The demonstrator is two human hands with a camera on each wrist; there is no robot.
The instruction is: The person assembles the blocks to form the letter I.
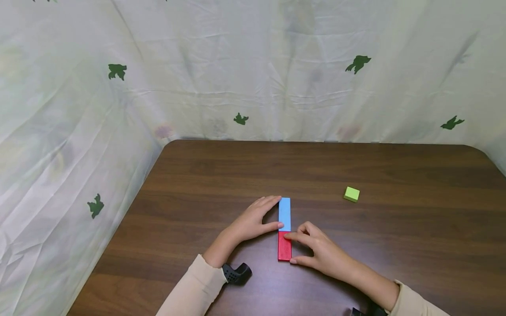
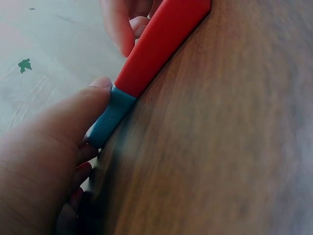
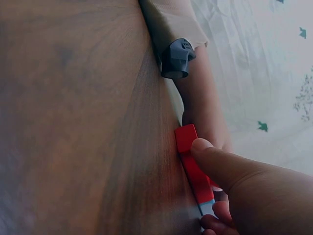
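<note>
A blue block and a red block lie end to end on the table, touching, with the blue one farther away. My left hand holds the blue block, fingertips at its far left corner and thumb near the joint with the red one. At the red block, my right hand has its index finger on top and its thumb at the near right corner. In the left wrist view the left thumb rests against the blue block. The right thumb touches the red block's near end in the right wrist view.
A small light green block sits on the brown wooden table, toward the back right. Pale cloth with green leaf-like shapes hangs behind the table and along its left side. Black devices are worn on both wrists.
</note>
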